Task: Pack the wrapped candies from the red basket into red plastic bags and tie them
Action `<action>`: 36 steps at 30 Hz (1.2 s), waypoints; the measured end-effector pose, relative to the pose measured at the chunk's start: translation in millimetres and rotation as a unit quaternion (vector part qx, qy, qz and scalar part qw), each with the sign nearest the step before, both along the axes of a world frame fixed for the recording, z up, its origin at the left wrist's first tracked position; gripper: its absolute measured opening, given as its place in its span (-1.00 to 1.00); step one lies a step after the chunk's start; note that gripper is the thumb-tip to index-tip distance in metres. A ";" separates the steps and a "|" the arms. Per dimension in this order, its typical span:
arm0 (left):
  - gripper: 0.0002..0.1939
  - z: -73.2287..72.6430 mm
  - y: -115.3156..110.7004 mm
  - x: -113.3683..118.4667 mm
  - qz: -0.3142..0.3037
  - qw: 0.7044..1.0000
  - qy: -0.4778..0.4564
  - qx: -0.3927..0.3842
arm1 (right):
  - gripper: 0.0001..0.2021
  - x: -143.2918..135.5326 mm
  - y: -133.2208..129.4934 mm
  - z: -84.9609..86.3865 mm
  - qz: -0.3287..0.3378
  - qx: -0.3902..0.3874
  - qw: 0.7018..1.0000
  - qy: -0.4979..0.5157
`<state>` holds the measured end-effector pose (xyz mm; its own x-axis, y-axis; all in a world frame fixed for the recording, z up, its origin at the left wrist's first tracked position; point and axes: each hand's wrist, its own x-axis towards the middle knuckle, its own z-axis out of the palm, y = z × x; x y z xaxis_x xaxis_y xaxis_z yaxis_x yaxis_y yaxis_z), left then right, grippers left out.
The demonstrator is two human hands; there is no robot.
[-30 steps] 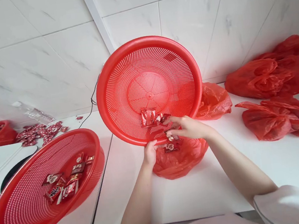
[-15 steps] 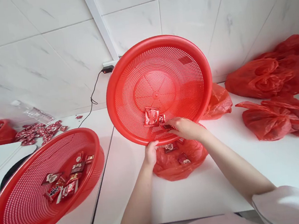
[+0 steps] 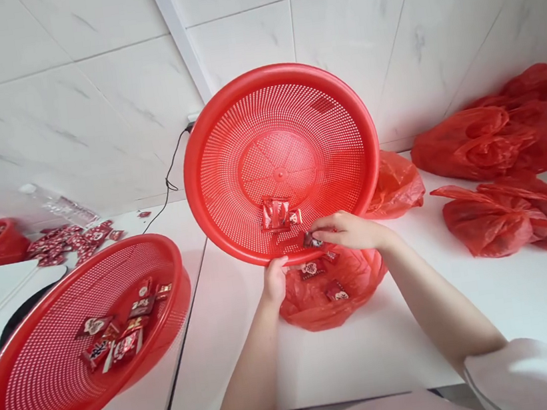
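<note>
A round red mesh basket is tilted up in front of me, its opening facing me. My left hand grips its lower rim, thumb over the edge. Inside the basket, close to that rim, my right hand has its fingers on a small dark red packet. A larger shiny red packet and a small one lie further in. Below the rim sits an opened red plastic bag, with several dark red packets in it. Its far side is hidden by the basket.
Another red basket with several packets stands at left. Behind it are loose red packets, a clear bottle and a black cable. Filled red bags stand at right by the tiled wall.
The basket has shifted slightly left. My right hand has moved a little to the right, with the small packet by its fingertips now showing more. My left hand stays on the rim.
</note>
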<state>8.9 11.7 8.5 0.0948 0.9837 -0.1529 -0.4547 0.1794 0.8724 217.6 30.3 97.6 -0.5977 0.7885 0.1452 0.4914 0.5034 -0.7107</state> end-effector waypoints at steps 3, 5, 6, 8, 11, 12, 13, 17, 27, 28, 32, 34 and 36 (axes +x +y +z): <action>-0.75 0.8 -2.0 0.3 -0.010 1.000 0.000 0.006 | -0.68 -5.2 1.7 -7.0 -0.031 0.048 0.998 0.011; -0.77 0.5 -4.0 0.9 -0.027 1.000 0.012 0.009 | -0.64 -12.5 3.5 -16.7 -0.080 0.079 0.993 0.023; -0.77 0.2 -5.1 1.5 -0.036 0.999 0.017 0.007 | -0.57 -16.8 3.9 -22.0 -0.101 0.090 0.991 0.022; -0.76 -0.2 -6.9 3.2 -0.050 0.999 0.016 -0.001 | -0.38 -25.6 3.6 -31.0 -0.131 0.107 0.986 -0.002; -0.75 -0.6 -7.6 5.4 -0.050 0.999 -0.001 -0.012 | -0.26 -34.7 0.4 -36.8 -0.115 0.104 0.985 -0.074; -0.75 -0.6 -7.3 5.7 -0.044 0.999 -0.005 -0.012 | -0.27 -35.9 -0.8 -36.5 -0.104 0.096 0.985 -0.095; -0.75 -0.7 -6.6 5.6 -0.038 0.999 -0.008 -0.011 | -0.29 -36.1 -1.7 -35.4 -0.094 0.088 0.986 -0.110; -0.73 -0.4 -3.4 3.5 -0.027 1.000 -0.007 -0.001 | -0.42 -29.6 -1.2 -28.4 -0.083 0.075 0.988 -0.109; -0.74 -0.6 1.6 -1.3 -0.014 1.000 -0.004 -0.009 | -0.61 -5.7 0.7 -9.3 -0.104 0.030 0.993 0.041; -0.73 -0.3 1.5 -1.4 -0.016 1.000 -0.006 -0.010 | -0.62 -3.7 0.2 -7.7 -0.088 0.015 0.995 0.051; -0.69 1.7 -0.4 0.0 -0.023 0.999 -0.009 -0.022 | -0.69 1.9 0.1 -4.8 -0.041 -0.013 0.998 0.043; -0.69 2.2 -1.9 1.5 -0.032 0.999 -0.019 -0.023 | -0.72 1.9 0.9 -5.6 -0.043 0.008 0.999 0.006; -0.70 1.8 -3.3 2.6 -0.036 0.999 -0.023 -0.018 | -0.69 -0.3 1.5 -7.4 -0.049 0.036 0.998 -0.028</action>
<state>11.5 8.4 10.3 0.1719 0.9682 -0.1820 -0.4790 0.2436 0.8434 217.3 31.8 90.2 -0.5273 0.8322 0.1717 0.5779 0.4994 -0.6454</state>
